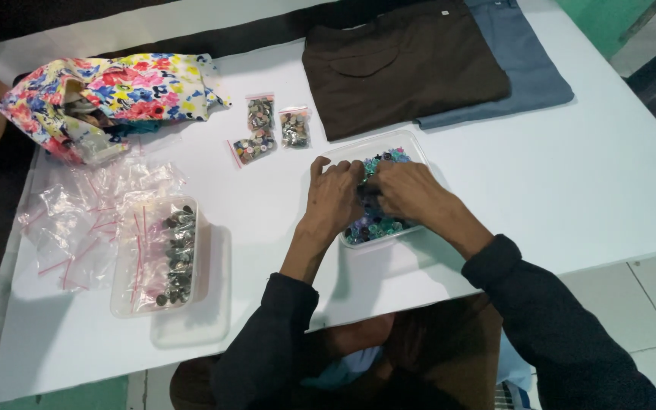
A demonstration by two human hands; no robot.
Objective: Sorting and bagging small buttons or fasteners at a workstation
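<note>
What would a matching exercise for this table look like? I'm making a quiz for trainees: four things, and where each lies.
Things:
1. floral bag
2. brown garment
3. tray of coloured buttons
4. tray of dark buttons

Places:
a. under both hands
b. far left corner of the table
c. near left, beside empty zip bags
d. far side, overlapping a blue garment

Pairs: 1-b, 2-d, 3-a, 4-c

Two bare hands, left hand [333, 196] and right hand [406, 190], over one clear plastic tray of coloured buttons [410, 144]. Three small filled zip bags [267, 129] mid-desk. Two folded garments at the far edge: one brown [400, 64], one grey-blue [529, 68]. One floral fabric bag [115, 91] at the far left corner. One clear tub of dark buttons [162, 254] near the left edge.
</note>
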